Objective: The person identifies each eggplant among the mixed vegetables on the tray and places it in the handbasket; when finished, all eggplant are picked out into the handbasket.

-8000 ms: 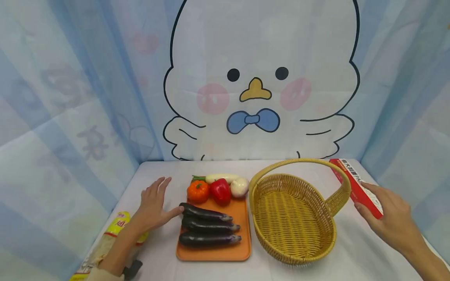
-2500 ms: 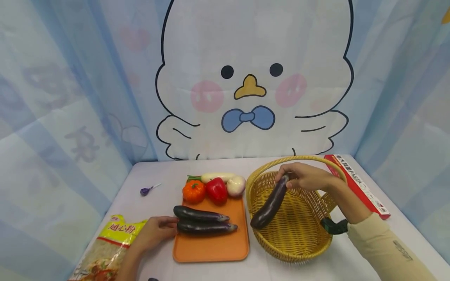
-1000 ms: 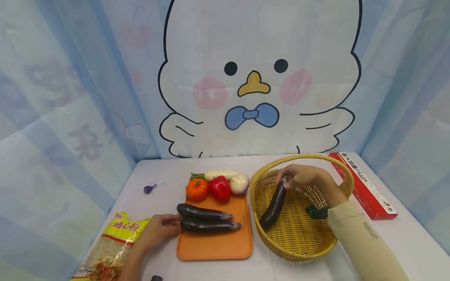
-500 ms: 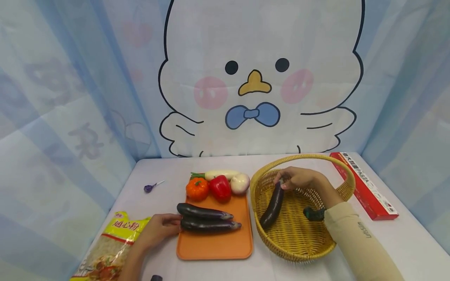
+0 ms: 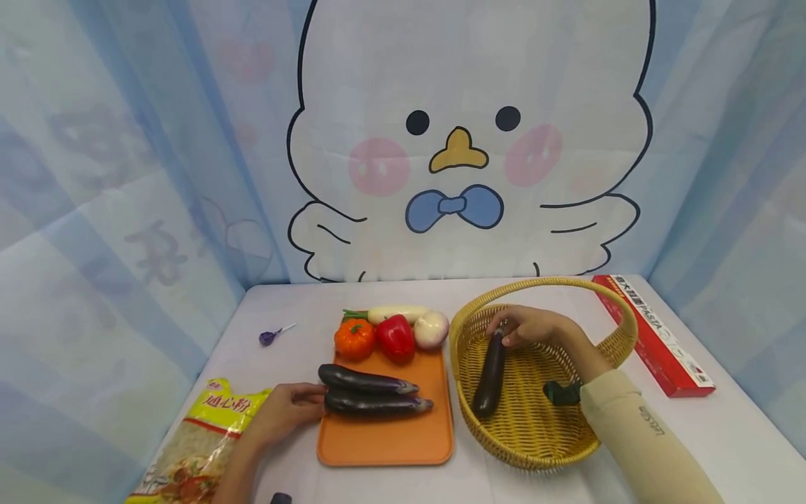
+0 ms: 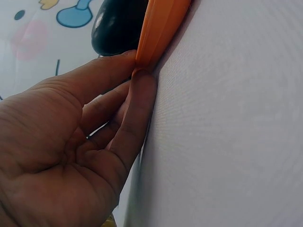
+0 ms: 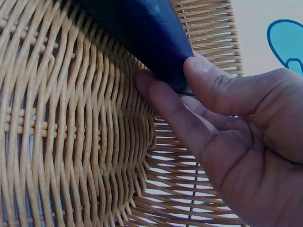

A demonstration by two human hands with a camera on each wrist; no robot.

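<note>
My right hand (image 5: pixel 527 327) reaches inside the yellow wicker basket (image 5: pixel 532 448) and pinches a dark purple eggplant (image 5: pixel 490 378) by its stem end. In the right wrist view, thumb and fingers close on the narrow tip of that eggplant (image 7: pixel 147 35). My left hand (image 5: pixel 286 414) is at the left edge of the orange tray (image 5: pixel 384 448). The left wrist view has its thumb and fingertips pinching the tray's rim (image 6: pixel 158 35). Two more eggplants, an upper one (image 5: pixel 362 380) and a lower one (image 5: pixel 378 404), lie side by side on the tray.
An orange pumpkin (image 5: pixel 355 339), red bell pepper (image 5: pixel 396 339), onion (image 5: pixel 431 330) and white radish (image 5: pixel 397 313) sit at the tray's far end. A pasta bag (image 5: pixel 198 441) and lollipop (image 5: pixel 269 337) lie left; a red pasta box (image 5: pixel 658 339) lies right. The basket handle (image 5: pixel 554 281) arches overhead.
My right hand has brought one eggplant from the tray into the basket, lowering and turning it more lengthwise lately. My left hand has moved down to the tray's edge and stays there.
</note>
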